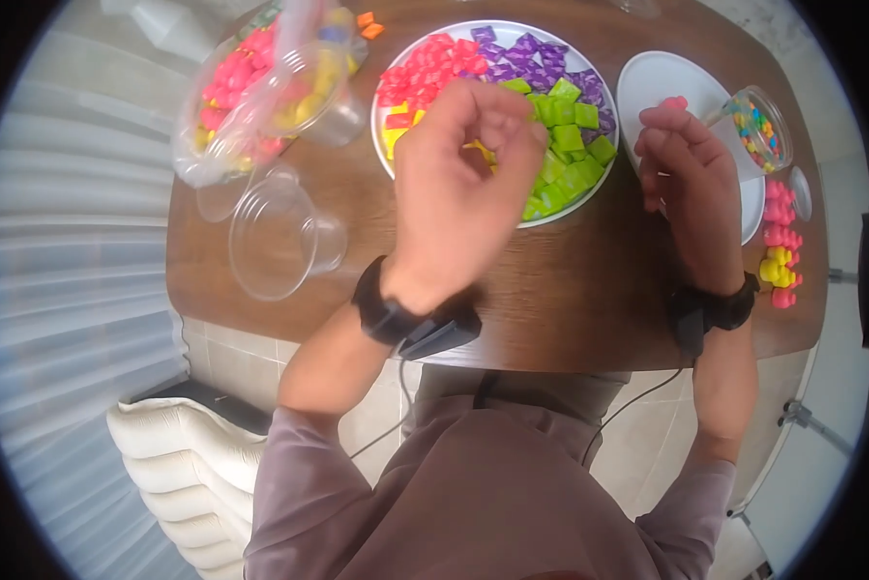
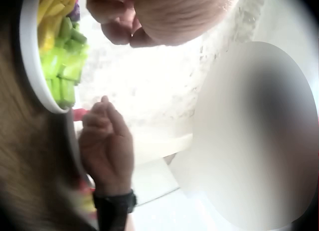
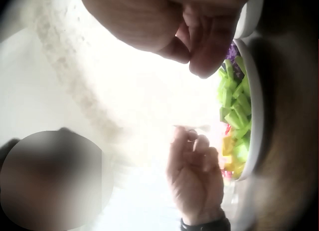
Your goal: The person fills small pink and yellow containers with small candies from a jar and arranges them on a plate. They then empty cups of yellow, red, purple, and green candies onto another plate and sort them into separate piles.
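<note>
In the head view my left hand (image 1: 468,188), fingers curled and thumb near the fingertips, hangs over the near part of a round white plate (image 1: 388,166) of wrapped pieces: red (image 1: 425,70), purple (image 1: 531,60), green (image 1: 574,174) and yellow. A thin pale strip (image 3: 203,127) shows at its fingertips in the right wrist view. My right hand (image 1: 691,188) is curled above the second white plate (image 1: 647,75), with no held thing plainly visible. Just beyond its fingers is a small pink piece (image 1: 675,102); contact cannot be told.
Clear cups (image 1: 275,242) lie at the left near a bag of pink and yellow pieces (image 1: 236,82). At the right are a jar of small colourful pieces (image 1: 761,130), a round lid (image 1: 800,193) and a row of pink and yellow pieces (image 1: 780,237) near the table edge.
</note>
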The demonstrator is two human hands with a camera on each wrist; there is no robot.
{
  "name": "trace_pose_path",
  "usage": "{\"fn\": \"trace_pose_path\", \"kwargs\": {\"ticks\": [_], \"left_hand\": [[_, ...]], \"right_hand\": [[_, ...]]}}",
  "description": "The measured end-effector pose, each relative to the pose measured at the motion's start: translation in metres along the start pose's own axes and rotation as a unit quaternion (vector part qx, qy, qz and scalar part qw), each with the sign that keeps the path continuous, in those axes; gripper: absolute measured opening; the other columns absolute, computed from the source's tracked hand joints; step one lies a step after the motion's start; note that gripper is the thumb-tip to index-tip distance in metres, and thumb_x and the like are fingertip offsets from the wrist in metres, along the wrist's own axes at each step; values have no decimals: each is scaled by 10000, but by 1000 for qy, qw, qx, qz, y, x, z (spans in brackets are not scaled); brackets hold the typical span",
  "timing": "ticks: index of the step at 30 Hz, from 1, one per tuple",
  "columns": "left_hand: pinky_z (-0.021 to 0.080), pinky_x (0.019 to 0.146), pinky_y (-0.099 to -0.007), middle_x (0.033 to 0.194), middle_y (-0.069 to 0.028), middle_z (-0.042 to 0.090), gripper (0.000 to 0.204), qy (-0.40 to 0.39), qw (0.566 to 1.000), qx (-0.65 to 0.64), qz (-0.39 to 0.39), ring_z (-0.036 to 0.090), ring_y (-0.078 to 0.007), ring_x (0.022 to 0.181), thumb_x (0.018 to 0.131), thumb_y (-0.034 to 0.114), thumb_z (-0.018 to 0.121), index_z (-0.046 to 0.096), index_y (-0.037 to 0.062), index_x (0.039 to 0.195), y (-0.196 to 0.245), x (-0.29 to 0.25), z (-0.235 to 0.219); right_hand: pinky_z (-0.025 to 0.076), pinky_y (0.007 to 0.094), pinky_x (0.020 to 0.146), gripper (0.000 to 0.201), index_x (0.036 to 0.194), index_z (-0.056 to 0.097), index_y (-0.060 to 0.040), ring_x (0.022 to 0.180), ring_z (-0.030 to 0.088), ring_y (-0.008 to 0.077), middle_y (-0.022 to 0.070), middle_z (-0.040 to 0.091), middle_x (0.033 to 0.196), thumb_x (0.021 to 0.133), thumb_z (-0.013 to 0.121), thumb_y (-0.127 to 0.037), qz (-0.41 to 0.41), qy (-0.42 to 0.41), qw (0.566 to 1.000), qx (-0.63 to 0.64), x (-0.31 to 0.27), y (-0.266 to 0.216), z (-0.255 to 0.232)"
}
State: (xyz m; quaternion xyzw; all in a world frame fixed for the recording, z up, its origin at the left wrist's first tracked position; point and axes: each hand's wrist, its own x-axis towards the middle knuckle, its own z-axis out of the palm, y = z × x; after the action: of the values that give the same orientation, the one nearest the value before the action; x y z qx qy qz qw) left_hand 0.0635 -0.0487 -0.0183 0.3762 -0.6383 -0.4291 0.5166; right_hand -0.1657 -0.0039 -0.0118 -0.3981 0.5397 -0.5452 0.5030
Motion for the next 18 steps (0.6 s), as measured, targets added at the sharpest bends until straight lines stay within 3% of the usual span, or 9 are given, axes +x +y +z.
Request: {"fn": "trace_pose_path", "kwargs": {"ticks": [1,3,4,5,7,11,15,17,18], "left_hand": [[435,601,-183,880,-16,672,168,-3,1000,-5,-5,561,-44,682,870,-52,702,662,16,1018,-2,-3,-3],[444,624,-207,880,-11,670,133,-33,974,157,162,568,-47,708,862,-22,725,666,17,975,-4,-6,-5],[478,666,-268,872,-31,673,150,-42,976,171,129,615,-106,776,821,-18,754,667,24,936,-2,-8,-4],[478,666,-268,872,-31,673,150,-42,977,167,128,615,-106,776,821,-18,754,667,24,936,-3,-7,-4],[501,737,-333,913,-78,676,219,-67,947,270,160,638,-215,866,773,-20,769,677,24,968,-4,-5,-6],[503,808,-390,990,-117,671,293,-74,940,274,189,612,-310,932,737,-19,774,691,23,1015,-4,-9,0],[494,835,-392,1053,-115,661,324,-98,942,260,188,591,-319,964,738,-24,774,700,18,1050,0,-14,4],[492,836,-391,1057,-112,661,320,-99,942,263,185,588,-316,970,739,-26,772,702,19,1048,-1,-14,5],[492,833,-390,1053,-111,661,316,-100,943,261,184,588,-312,971,740,-29,770,703,20,1045,-2,-14,5]], "right_hand": [[499,233,587,238,1166,665,2,694,607,90,43,682,922,974,636,-136,5,5,1000,-3,-5,-2,5],[492,211,531,233,1165,678,-1,657,613,74,30,684,895,967,655,-123,0,-20,999,-28,-10,-6,13],[492,211,531,233,1165,678,-1,657,613,74,30,684,895,967,655,-123,1,-16,999,-32,-12,-6,14],[493,201,532,232,1168,679,-2,652,617,67,22,686,886,965,663,-112,10,-35,997,-68,-12,-4,16],[495,191,533,232,1171,680,-2,646,621,59,14,688,876,962,672,-102,18,-55,993,-107,-15,-1,20],[492,189,544,221,1174,676,-5,649,614,45,0,678,861,965,670,-76,6,-62,989,-131,-23,7,26],[467,203,535,236,1160,676,-9,672,612,51,13,664,829,926,696,-29,-61,-77,983,-156,-19,7,19],[468,234,553,294,1167,685,-39,722,624,81,47,678,892,878,720,0,-283,-13,893,-350,-11,4,8],[468,234,553,294,1167,685,-39,722,624,81,47,678,892,878,720,0,-284,-9,891,-354,-8,0,6]]}}
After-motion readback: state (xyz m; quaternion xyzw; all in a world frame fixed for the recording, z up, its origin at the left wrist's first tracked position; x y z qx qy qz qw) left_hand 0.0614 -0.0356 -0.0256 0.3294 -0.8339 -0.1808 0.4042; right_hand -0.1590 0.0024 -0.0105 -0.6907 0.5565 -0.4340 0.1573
